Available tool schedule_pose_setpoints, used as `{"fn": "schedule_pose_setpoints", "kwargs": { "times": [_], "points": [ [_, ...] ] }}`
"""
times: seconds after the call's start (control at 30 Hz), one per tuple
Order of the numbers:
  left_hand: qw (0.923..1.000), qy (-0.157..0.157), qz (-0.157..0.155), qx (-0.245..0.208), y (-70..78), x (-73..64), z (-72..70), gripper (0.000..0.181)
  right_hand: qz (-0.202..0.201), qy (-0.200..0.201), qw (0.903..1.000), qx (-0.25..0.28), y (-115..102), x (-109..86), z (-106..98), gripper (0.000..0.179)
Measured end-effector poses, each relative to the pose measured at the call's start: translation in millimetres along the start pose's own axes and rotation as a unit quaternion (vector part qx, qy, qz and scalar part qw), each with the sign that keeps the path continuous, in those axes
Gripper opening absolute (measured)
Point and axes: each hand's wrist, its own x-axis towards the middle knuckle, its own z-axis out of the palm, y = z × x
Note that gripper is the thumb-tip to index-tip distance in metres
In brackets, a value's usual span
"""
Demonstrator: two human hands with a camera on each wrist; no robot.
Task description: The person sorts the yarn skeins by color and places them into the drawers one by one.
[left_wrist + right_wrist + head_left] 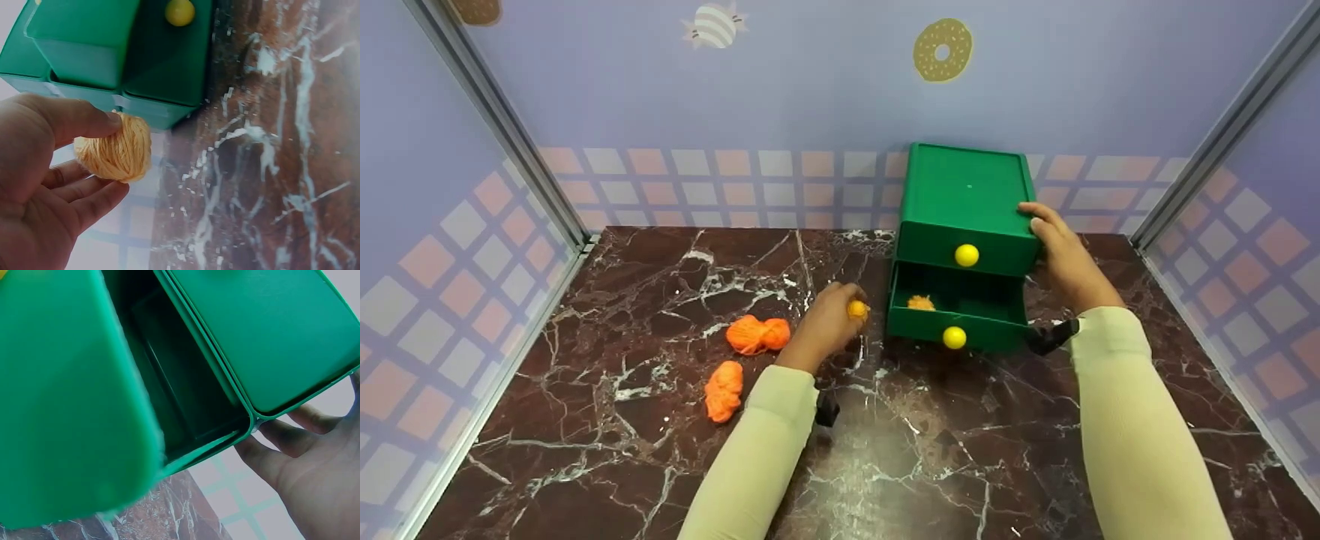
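Observation:
A small yellow-orange ball of yarn (115, 152) is pinched between the thumb and fingers of my left hand (825, 324), just left of a green two-drawer unit (967, 191). The unit's lower drawer (911, 322) stands pulled out, while the upper drawer (922, 246) is pushed in. Inside the lower drawer lies an orange bit of yarn (921, 303), partly hidden by the drawer front. My right hand (1065, 255) rests against the unit's right side, fingers extended, with fingertips at the top edge. In the right wrist view its fingers (261, 461) touch the side wall.
Two bright orange yarn bundles, a rear one (757, 334) and a nearer one (724, 391), lie left of my left forearm on the dark marbled tabletop (607, 450). Round yellow knobs project from both drawers. A patterned wall (810, 97) stands behind the unit.

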Motion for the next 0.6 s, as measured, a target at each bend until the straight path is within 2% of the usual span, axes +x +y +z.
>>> {"fn": "schedule_pose_setpoints", "kwargs": {
  "times": [0.17, 0.4, 0.6],
  "points": [
    [0.9997, 0.013, 0.017, -0.012, 7.6, -0.7, -7.2, 0.029, 0.0, 0.0, 1.0, 0.003, 1, -0.4, -1, 0.043],
    [0.9986, 0.035, 0.04, -0.005, 19.9, -1.8, -15.1, 0.03, 0.006, 0.006, 0.9999, 0.007, -1, 1.0, 0, 0.042],
    [0.9972, 0.051, 0.055, -0.004, 29.7, -2.7, -19.6, 0.029, 0.013, -0.002, 0.9997, 0.019, -13, -9.8, 8, 0.043]
  ]
}}
